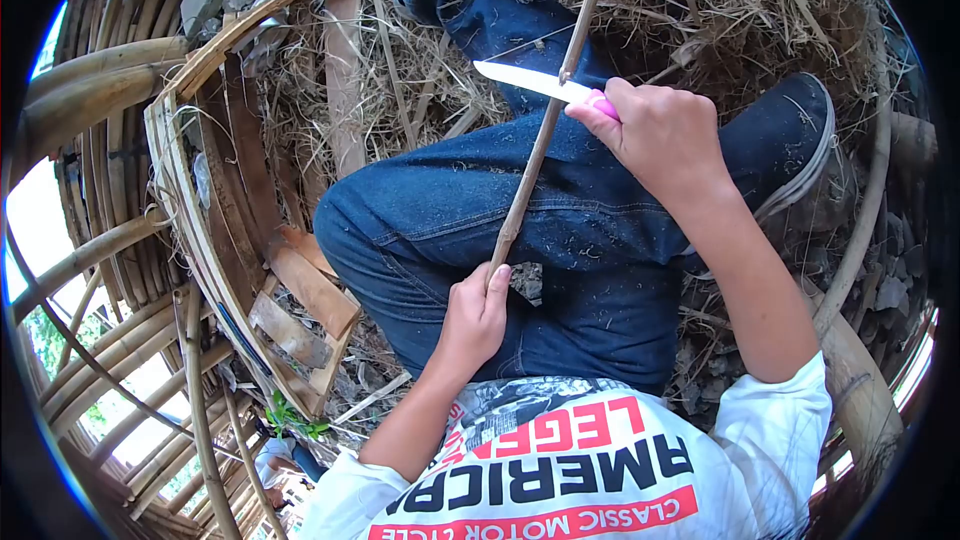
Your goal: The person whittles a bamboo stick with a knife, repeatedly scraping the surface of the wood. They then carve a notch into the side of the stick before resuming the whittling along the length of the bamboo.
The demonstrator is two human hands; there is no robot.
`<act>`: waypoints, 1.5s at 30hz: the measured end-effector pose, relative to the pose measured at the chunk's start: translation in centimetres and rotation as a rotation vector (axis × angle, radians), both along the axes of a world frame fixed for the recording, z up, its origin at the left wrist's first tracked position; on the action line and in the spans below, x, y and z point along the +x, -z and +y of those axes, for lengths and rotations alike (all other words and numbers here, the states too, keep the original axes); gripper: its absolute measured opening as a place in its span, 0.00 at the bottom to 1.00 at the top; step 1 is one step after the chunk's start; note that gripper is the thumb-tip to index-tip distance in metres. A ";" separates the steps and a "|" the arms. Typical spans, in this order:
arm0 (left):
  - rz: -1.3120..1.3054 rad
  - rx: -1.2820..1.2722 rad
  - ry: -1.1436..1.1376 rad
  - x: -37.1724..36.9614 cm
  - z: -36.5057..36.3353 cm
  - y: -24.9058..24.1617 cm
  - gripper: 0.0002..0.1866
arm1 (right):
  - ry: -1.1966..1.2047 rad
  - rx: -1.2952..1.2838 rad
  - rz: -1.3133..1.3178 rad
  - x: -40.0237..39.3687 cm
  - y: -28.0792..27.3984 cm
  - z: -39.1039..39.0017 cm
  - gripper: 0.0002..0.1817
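Note:
My left hand is wrapped round the lower end of a thin wooden stick, which slants up and away across my legs. In my right hand is a knife with a pink handle, most of the handle hidden by my fingers. The bright blade points left and lies against the upper part of the stick, at a small rough spot or knot. Beneath both hands are my crossed legs in dark blue jeans, dotted with small shavings.
Dry straw and shavings cover the ground ahead. A broken wooden frame with loose boards stands at the left, before stacked bamboo poles. A curved branch rises at the right. Part of another person shows at lower left.

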State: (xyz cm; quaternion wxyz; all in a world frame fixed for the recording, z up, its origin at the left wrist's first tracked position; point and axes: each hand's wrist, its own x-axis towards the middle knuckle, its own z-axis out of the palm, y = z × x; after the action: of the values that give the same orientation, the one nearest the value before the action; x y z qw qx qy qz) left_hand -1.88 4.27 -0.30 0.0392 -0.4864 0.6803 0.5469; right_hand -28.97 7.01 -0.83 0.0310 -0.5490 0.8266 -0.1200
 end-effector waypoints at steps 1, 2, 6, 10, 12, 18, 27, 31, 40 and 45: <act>-0.001 0.000 -0.002 0.0 0.0 0.0 0.21 | 0.003 0.004 0.007 0.0 0.0 0.0 0.27; 0.008 0.006 -0.006 0.0 0.0 0.0 0.21 | 0.006 0.008 0.015 0.0 0.0 0.0 0.27; 0.016 0.026 -0.020 0.1 0.0 0.0 0.21 | 0.013 -0.008 0.006 -0.3 0.4 0.2 0.27; 0.007 0.034 -0.016 0.2 -0.1 0.1 0.21 | 0.011 -0.003 0.014 -0.4 0.4 0.3 0.27; 0.021 0.020 0.001 0.0 -0.1 -0.2 0.21 | 0.010 -0.006 0.008 -0.4 0.5 0.4 0.27; 0.027 0.032 -0.010 0.1 -0.1 -0.2 0.21 | 0.037 -0.027 0.049 -0.7 0.5 0.8 0.27; 0.036 0.029 -0.012 0.1 -0.1 -0.1 0.22 | 0.065 -0.055 0.040 -1.0 0.3 1.3 0.27; 0.022 0.033 0.004 -0.1 -0.1 -0.3 0.22 | 0.061 -0.011 0.031 -1.0 0.3 1.4 0.27; 0.023 0.010 0.003 0.0 -0.1 0.0 0.22 | -0.024 -0.031 0.008 -0.6 0.0 -1.8 0.28; 0.022 -0.008 0.030 0.2 0.0 0.1 0.22 | -0.016 0.017 0.033 -1.3 -0.1 -0.6 0.28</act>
State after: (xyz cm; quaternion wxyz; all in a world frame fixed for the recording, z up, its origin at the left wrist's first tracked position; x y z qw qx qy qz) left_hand -1.66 4.29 -0.38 0.0377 -0.4703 0.6900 0.5488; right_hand -30.27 6.42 -0.72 0.0232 -0.5570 0.8237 -0.1036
